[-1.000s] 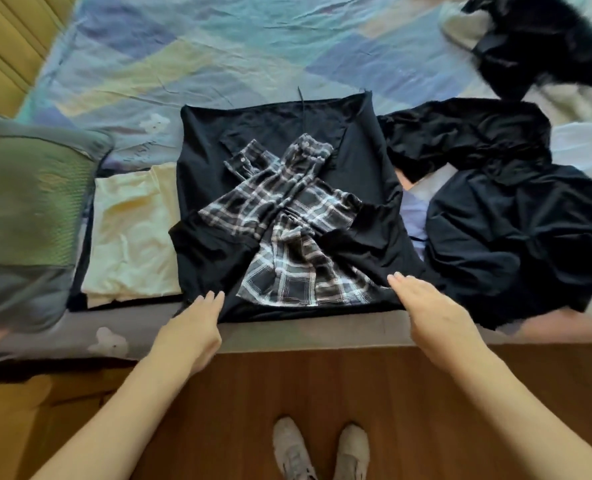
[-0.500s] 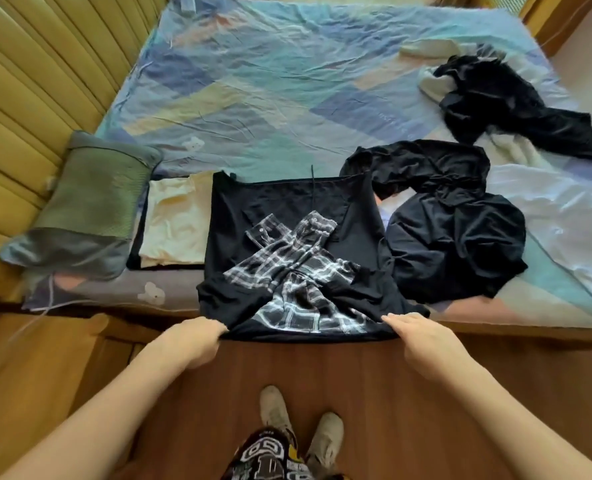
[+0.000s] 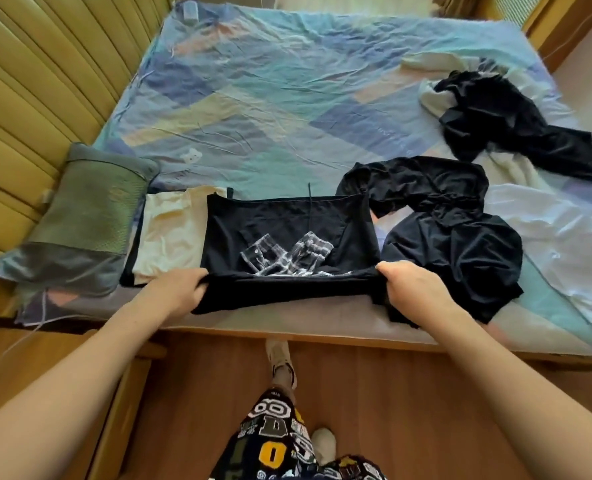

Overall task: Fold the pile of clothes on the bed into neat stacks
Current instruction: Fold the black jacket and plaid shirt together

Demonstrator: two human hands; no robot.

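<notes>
The near hem of the black garment [image 3: 287, 233], flat on the bed [image 3: 253, 98] half a second ago with open hands resting at its edge, is now gathered and raised off the mattress at lower centre of the frame. The plaid sleeves [image 3: 287, 258], fully exposed before, are now partly hidden behind the lifted hem. This is judged to be the start of the bottom-to-top fold, so this piece is close to finished, while the task as a whole is not.

The left hand [image 3: 176, 289] is clamped on the hem's left corner, fingers curled under the cloth. The right hand [image 3: 408, 285] is clamped on the right corner in the same way. Both forearms are stretched forward from the lower corners of the frame, and the hem is held taut between them.

A folded cream garment [image 3: 173, 233] is seen just left of the black one, beside a green pillow [image 3: 83, 216]. Unfolded dark clothes [image 3: 453, 237] are left at centre right, with more [image 3: 509, 123] at upper right.
</notes>
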